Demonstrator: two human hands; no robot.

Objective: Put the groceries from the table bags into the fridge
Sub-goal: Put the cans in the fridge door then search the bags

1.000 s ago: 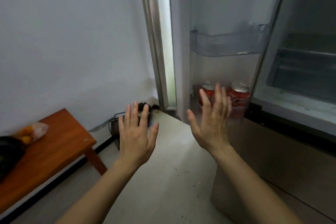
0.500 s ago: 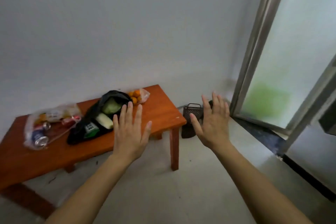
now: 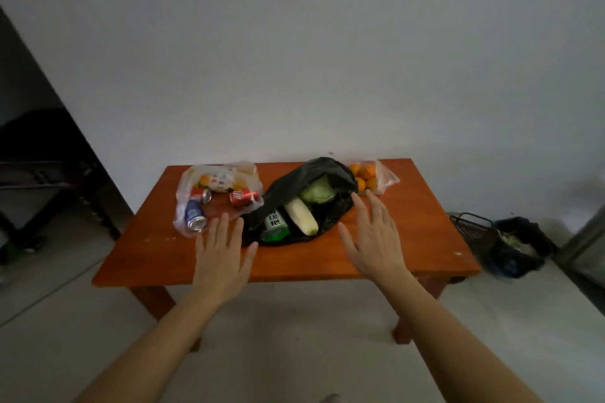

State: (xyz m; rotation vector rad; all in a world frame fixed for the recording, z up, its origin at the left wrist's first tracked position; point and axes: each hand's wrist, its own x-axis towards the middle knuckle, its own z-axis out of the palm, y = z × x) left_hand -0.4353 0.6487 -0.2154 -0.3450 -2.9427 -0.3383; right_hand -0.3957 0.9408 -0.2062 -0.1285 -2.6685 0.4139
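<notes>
A low orange-brown wooden table (image 3: 409, 239) stands against the white wall. On it lies a clear plastic bag (image 3: 216, 193) with soda cans, a red one (image 3: 244, 198) and a blue one (image 3: 195, 215) among them. A black bag (image 3: 311, 173) in the middle lies open, showing a green cabbage (image 3: 319, 193), a pale long vegetable (image 3: 301, 216) and a green carton (image 3: 274, 224). A small clear bag of oranges (image 3: 370, 178) sits at the back right. My left hand (image 3: 222, 258) and my right hand (image 3: 376, 239) hover open and empty above the table's front half. The fridge is out of view.
A black wire basket (image 3: 471, 226) and a dark bag of scraps (image 3: 517, 245) sit on the floor right of the table. Dark furniture (image 3: 39, 173) stands at the left. Pale floor lies in front of the table.
The view has swung left from the open fridge door to face the table squarely. Both hands stay open and empty and now hang over the table near the bags.
</notes>
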